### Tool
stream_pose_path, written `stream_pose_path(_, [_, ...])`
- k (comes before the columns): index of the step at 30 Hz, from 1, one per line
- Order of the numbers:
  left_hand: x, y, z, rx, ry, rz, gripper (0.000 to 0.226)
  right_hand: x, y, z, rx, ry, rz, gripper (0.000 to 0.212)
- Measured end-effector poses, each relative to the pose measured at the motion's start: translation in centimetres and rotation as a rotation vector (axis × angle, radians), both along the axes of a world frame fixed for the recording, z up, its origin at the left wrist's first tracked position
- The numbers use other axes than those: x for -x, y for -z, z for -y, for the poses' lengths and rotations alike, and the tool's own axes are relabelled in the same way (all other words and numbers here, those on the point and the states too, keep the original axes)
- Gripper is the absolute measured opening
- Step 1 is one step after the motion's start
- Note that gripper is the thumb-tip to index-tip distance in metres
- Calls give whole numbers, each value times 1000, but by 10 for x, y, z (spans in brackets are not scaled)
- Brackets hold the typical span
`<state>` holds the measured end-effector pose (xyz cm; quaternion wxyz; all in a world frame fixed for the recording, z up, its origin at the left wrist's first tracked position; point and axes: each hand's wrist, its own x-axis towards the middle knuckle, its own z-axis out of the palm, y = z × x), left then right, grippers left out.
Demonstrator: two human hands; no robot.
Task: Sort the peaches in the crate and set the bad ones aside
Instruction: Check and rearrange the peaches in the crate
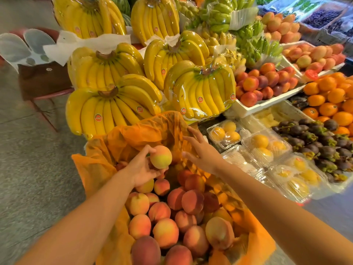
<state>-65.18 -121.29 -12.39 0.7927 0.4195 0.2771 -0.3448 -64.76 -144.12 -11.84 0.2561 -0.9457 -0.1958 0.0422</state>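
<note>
Pinching a peach [160, 157] above the crate liner [133, 136], left hand [140, 170] is risking a bruising drop; right hand [200, 153] grip is lying spread against it.

views: i have one, the head camera, wide angle.
facing: forward and down from the wearer's head.
nearness: close above the crate [95, 169], bananas [114, 108] just beyond it.

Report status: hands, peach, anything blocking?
Left hand grips one peach over the peach pile. Right hand open at orange liner. Nothing blocking.
</note>
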Motion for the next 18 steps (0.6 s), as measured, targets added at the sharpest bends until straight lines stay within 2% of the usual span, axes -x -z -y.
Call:
stream_pose_path(6, [9, -15, -3, 171, 46, 4, 55, 3, -2, 0, 40, 19, -28, 65])
stream_pose_path(9, [9, -19, -5, 167, 48, 1, 62, 3, -2, 0, 34, 25, -38, 70])
stream_pose_path(11, [8, -21, -5, 125, 58, 22, 66, 3, -2, 1, 26, 31, -44, 73])
stream_pose_path(14, [7, -21, -5, 4, 56, 69, 53, 3, -2, 0, 14, 43, -52, 74])
stream_pose_path(18, [2, -13, -8, -342, 103, 184, 48, 2, -1, 0, 1, 42, -54, 74])
